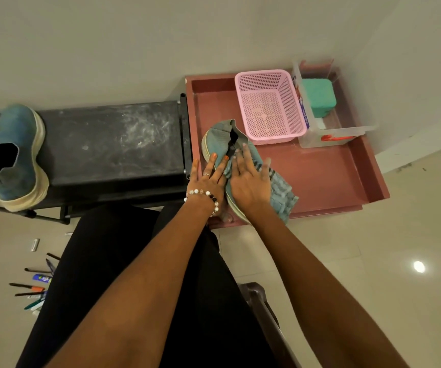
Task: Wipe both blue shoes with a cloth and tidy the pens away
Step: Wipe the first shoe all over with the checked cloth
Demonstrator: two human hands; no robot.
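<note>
- Two blue shoes are in view: one shoe (223, 147) lies in the red tray (328, 176) just in front of the pink basket (269, 104), and the other shoe (14, 155) sits well apart at the left end of the black rack (113, 139).
- Left hand (208, 181) rests on the near shoe's left side, fingers straight and spread, steadying it rather than gripping it.
- Right hand (251, 184) lies flat, fingers extended, pressing the striped blue-grey cloth (283, 192) onto the shoe's upper; nothing is pinched or clenched.
- The upper looks like soft knit, so it will likely give under pressure; the pale sole rim looks firmer and is the better place to brace or lift.
- The shoe seems light, so it may slide on the smooth tray floor unless it is held at the sole edge or heel.
- The cloth is limp and bunches at its free end; a flat palm spreads it better than fingertips.
- The pens (34, 288) lie scattered on the floor at lower left, partly hidden by the dark garment; they are thin, rigid and apt to roll, so each is best pinched mid-barrel.
- A clear box (333, 134) stands beside the basket; which of them takes the pens I cannot tell.
</note>
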